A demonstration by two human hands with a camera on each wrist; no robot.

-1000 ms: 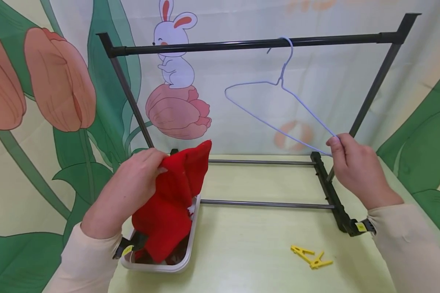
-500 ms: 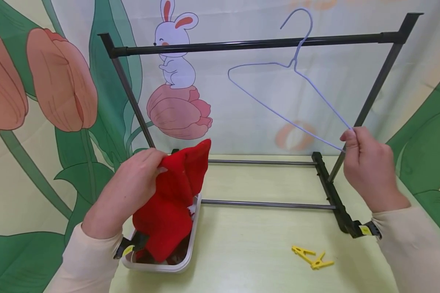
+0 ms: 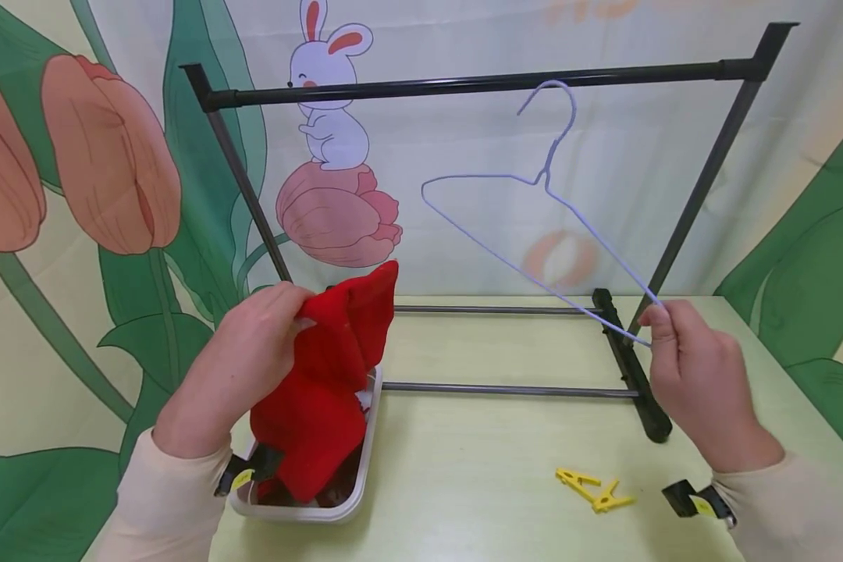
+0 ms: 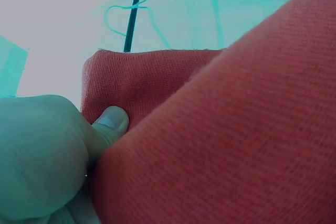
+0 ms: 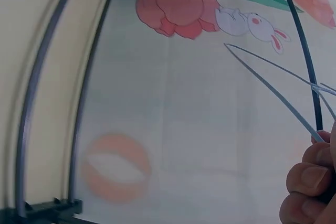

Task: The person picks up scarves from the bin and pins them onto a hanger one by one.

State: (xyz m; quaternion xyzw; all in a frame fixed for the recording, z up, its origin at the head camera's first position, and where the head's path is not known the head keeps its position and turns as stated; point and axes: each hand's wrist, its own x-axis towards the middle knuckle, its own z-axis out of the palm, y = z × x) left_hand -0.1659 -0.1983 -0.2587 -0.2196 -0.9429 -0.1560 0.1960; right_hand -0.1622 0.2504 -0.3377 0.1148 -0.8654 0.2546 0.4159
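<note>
The red cloth (image 3: 326, 398) is held over a pale tub (image 3: 323, 513) on the bench (image 3: 464, 468), its upper part clamped in the grip of the left hand (image 3: 253, 336); the hanger (image 3: 546, 173) is pinched at one corner by the right hand (image 3: 698, 367). The coming move is judged to turn on the hanger's free corner, aimed leftward, above and to the right of the cloth and apart from it. The hanger's long axis is sloped down toward the right hand, its hook pointed upward; the cloth's is hung steeply, its top corner tipped rightward
</note>
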